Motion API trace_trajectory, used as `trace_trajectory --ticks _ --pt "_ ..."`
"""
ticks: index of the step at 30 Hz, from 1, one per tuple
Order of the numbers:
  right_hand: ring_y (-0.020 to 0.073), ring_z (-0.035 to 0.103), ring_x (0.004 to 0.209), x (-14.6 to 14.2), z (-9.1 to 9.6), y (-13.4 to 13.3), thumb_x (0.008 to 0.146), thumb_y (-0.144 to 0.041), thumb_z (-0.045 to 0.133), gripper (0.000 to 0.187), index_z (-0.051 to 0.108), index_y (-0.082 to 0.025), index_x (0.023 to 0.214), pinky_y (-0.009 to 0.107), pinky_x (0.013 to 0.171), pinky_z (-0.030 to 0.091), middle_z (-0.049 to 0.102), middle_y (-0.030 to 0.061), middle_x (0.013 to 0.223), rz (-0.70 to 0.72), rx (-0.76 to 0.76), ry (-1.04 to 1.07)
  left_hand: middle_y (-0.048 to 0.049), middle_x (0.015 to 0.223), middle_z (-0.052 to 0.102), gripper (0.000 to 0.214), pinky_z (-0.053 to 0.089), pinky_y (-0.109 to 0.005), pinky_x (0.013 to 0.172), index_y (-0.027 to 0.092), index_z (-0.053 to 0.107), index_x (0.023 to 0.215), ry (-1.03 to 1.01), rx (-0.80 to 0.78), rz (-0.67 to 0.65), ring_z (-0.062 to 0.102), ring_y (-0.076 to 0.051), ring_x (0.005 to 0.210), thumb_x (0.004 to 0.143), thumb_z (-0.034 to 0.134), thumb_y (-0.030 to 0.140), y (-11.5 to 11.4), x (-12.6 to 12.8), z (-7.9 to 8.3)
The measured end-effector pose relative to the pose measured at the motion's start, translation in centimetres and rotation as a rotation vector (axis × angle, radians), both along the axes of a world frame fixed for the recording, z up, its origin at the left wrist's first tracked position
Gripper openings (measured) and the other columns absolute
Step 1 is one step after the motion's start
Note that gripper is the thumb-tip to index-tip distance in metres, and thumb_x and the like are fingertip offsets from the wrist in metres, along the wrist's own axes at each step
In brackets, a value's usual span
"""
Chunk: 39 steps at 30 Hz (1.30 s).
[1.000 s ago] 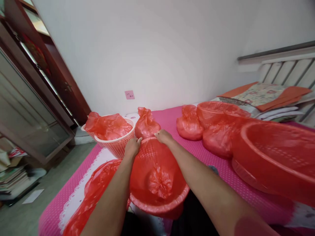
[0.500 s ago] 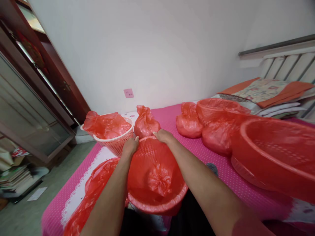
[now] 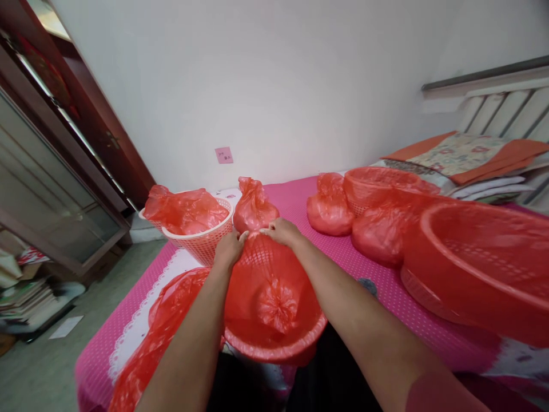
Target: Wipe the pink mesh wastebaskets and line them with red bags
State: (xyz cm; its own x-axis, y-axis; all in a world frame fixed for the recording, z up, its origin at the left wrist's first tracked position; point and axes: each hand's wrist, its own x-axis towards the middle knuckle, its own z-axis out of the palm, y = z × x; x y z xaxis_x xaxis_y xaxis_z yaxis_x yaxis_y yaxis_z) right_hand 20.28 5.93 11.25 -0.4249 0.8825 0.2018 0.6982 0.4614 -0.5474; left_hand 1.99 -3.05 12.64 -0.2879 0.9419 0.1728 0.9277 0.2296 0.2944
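In front of me a basket [image 3: 281,352] is lined with a red plastic bag [image 3: 266,274], whose gathered bottom shows inside. The bag is folded over the basket's rim. At the far rim, my left hand [image 3: 230,248] pinches the bag's edge, thumb on top. Close to its right, my right hand [image 3: 283,232] also grips the edge, thumb and fingers closed. Just beyond both hands stands a tied red bag [image 3: 256,209]. A loose red bag [image 3: 171,315] lies beside my left forearm.
A pink-rimmed basket [image 3: 208,243] with red plastic in it stands at left. Along the right are a tied red bag [image 3: 330,209] and a large lined basket [image 3: 467,274]. All rest on a pink dotted cloth [image 3: 295,197]. Folded textiles [image 3: 467,151] lie at the back right.
My hands have moved closer together along the far rim, the right one shifting left. The view has shifted slightly. The bag stays over the basket.
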Motion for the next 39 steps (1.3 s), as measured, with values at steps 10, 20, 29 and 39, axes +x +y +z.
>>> trace_trajectory --ticks 10,20,29,39 --pt "0.0151 0.049 0.058 0.3 -0.5 0.3 0.089 -0.058 0.066 0.047 0.059 -0.022 0.059 0.029 0.058 0.032 0.054 -0.0002 0.058 0.014 0.011 0.048 -0.0149 0.104 0.079 0.059 0.049 -0.035 0.081 0.019 0.073 0.094 0.075 -0.054 -0.082 0.072 -0.031 0.101 0.099 0.037 0.067 -0.1 0.2 0.0" --pt "0.0173 0.056 0.061 1.1 2.7 2.1 0.082 -0.037 0.077 0.034 0.062 -0.022 0.055 0.028 0.061 0.040 0.052 -0.0008 0.048 0.082 -0.102 -0.029 -0.0186 0.119 0.077 0.045 0.050 -0.037 0.094 0.018 0.072 0.109 0.162 -0.132 -0.137 0.070 -0.033 0.117 0.104 0.040 0.049 -0.3 -0.1 0.1" --pt "0.0151 0.052 0.051 8.9 3.9 -1.4 0.085 -0.031 0.070 0.037 0.058 -0.018 0.053 0.027 0.055 0.038 0.054 0.0013 0.048 0.051 -0.219 -0.076 -0.0222 0.122 0.075 0.048 0.048 -0.041 0.097 0.016 0.072 0.112 0.111 -0.113 -0.113 0.069 -0.037 0.119 0.104 0.038 0.049 -1.1 -0.7 -0.5" --pt "0.0143 0.058 0.069 8.2 -0.5 -3.3 0.088 -0.027 0.064 0.017 0.069 -0.015 0.077 0.023 0.061 0.041 0.071 0.0027 0.075 -0.112 -0.138 0.179 -0.0279 0.127 0.072 0.042 0.046 -0.044 0.100 0.012 0.074 0.110 -0.028 -0.099 0.006 0.066 -0.041 0.124 0.100 0.049 0.044 -0.3 -2.7 -0.3"
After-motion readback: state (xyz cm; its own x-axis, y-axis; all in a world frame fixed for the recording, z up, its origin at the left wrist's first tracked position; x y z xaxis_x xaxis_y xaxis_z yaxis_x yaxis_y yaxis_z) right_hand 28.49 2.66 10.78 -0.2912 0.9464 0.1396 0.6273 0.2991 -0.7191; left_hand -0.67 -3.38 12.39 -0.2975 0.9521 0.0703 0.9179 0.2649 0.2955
